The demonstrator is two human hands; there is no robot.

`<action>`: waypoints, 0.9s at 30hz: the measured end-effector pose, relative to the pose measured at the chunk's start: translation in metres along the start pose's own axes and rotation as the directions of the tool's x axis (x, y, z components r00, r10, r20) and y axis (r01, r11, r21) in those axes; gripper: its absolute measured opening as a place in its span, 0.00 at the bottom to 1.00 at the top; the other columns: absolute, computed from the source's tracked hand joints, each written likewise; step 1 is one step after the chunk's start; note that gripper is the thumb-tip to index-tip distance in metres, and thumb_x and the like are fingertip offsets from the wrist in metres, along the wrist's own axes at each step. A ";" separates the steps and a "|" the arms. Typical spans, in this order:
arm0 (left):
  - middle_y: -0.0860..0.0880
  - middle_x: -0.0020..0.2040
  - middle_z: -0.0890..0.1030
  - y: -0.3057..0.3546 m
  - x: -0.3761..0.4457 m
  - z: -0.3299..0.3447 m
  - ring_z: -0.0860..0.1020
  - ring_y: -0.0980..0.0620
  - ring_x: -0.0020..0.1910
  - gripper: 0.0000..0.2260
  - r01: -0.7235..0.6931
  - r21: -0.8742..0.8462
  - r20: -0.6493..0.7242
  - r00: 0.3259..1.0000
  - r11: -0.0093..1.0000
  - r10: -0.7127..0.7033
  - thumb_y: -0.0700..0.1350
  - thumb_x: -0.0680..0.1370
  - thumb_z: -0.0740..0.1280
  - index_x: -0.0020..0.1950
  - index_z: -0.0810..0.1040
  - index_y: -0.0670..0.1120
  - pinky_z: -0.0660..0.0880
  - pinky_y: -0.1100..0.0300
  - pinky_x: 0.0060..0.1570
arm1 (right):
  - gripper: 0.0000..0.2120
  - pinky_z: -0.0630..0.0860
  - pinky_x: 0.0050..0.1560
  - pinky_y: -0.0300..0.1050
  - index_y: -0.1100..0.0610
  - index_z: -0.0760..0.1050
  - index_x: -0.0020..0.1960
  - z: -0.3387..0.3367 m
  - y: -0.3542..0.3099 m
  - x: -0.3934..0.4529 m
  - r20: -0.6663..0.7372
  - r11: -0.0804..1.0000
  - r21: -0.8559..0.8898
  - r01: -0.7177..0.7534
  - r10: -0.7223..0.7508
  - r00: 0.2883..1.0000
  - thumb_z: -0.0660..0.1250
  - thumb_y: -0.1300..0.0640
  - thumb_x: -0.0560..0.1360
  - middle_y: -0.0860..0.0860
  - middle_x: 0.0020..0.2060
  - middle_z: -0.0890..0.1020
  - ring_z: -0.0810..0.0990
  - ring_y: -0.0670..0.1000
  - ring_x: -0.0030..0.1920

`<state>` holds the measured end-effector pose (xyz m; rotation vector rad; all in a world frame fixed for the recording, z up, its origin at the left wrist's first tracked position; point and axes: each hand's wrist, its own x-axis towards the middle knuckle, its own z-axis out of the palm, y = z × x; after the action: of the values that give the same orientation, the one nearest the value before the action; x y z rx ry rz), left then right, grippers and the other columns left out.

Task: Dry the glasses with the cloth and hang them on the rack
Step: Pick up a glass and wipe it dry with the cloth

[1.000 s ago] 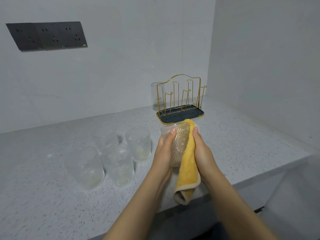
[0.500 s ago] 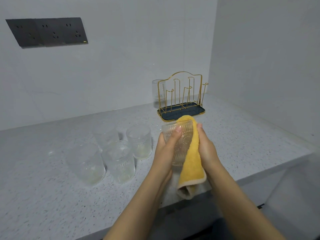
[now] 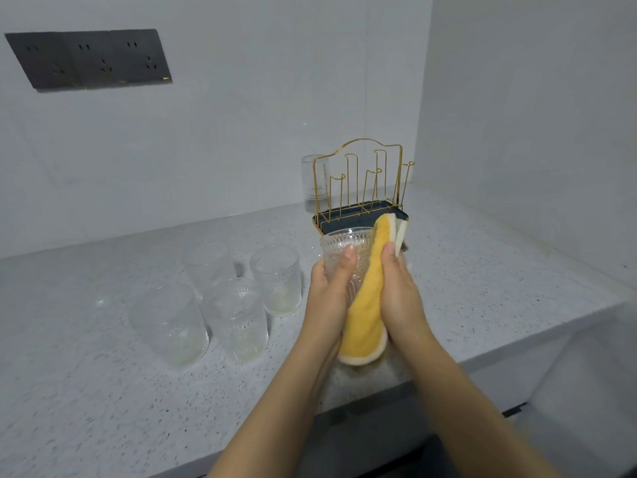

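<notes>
- The left hand [image 3: 327, 291] grips a glass [image 3: 348, 250], thumb curled across its patterned near side, mouth up.
- The right hand [image 3: 401, 294] holds a yellow cloth [image 3: 368, 298] pressed against the right side of that glass, thumb lying on the cloth; its other fingers are hidden behind it.
- The cloth runs from just above the glass's rim down past its base, and its pale-edged lower end hangs between the two wrists.
- The glass is held up off the worktop [image 3: 482, 277], just in front of the rack [image 3: 362, 181].
- The rack, gold wire on a dark tray, stands near the back corner; no glass hangs on its front prongs.
- One tall glass [image 3: 312, 177] shows behind the rack's left side; whether it hangs on a prong or stands on the worktop cannot be told.
- Four more glasses stand upright in a cluster to the left of the hands: one [image 3: 279, 279] nearest the left hand, one [image 3: 238, 319] in front of it, one [image 3: 169, 322] furthest left, one [image 3: 206, 263] at the back.
- A dark socket panel [image 3: 89, 58] is set in the wall at upper left.
</notes>
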<state>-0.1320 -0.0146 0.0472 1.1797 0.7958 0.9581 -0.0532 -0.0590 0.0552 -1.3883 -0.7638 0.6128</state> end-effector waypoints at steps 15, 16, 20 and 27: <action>0.53 0.55 0.80 0.007 0.000 0.005 0.81 0.63 0.46 0.31 -0.040 0.114 -0.037 0.998 0.993 0.045 0.65 0.67 0.69 0.65 0.67 0.53 0.78 0.69 0.40 | 0.33 0.68 0.53 0.36 0.42 0.52 0.74 0.010 0.006 -0.004 -0.011 0.999 0.032 0.044 -0.043 0.999 0.45 0.33 0.71 0.46 0.63 0.70 0.72 0.44 0.58; 0.55 0.50 0.80 0.007 0.004 0.003 0.81 0.66 0.38 0.26 -0.036 0.083 -0.060 0.997 0.996 0.041 0.64 0.70 0.68 0.62 0.68 0.53 0.75 0.72 0.33 | 0.33 0.70 0.55 0.37 0.43 0.52 0.74 0.013 0.010 -0.010 0.005 0.995 -0.010 0.099 -0.099 0.995 0.46 0.33 0.71 0.44 0.65 0.69 0.72 0.44 0.60; 0.55 0.47 0.82 -0.004 0.005 0.002 0.82 0.66 0.39 0.23 -0.022 -0.013 0.015 1.000 1.000 0.023 0.67 0.71 0.66 0.58 0.75 0.52 0.78 0.69 0.36 | 0.31 0.66 0.62 0.41 0.45 0.54 0.74 0.010 0.016 -0.011 -0.023 0.994 -0.015 0.112 -0.112 0.993 0.46 0.35 0.74 0.46 0.66 0.69 0.69 0.46 0.64; 0.50 0.65 0.79 0.000 0.002 0.001 0.77 0.52 0.63 0.30 0.030 0.084 0.098 0.994 0.996 -0.038 0.67 0.76 0.56 0.69 0.74 0.50 0.68 0.55 0.68 | 0.28 0.71 0.51 0.42 0.50 0.62 0.72 -0.004 -0.004 0.014 -0.042 0.977 0.111 -0.183 0.189 0.981 0.46 0.37 0.77 0.53 0.61 0.75 0.76 0.51 0.54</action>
<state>-0.1302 -0.0135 0.0469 1.2715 0.7796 0.8383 -0.0417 -0.0514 0.0611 -1.3808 -0.5548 0.7497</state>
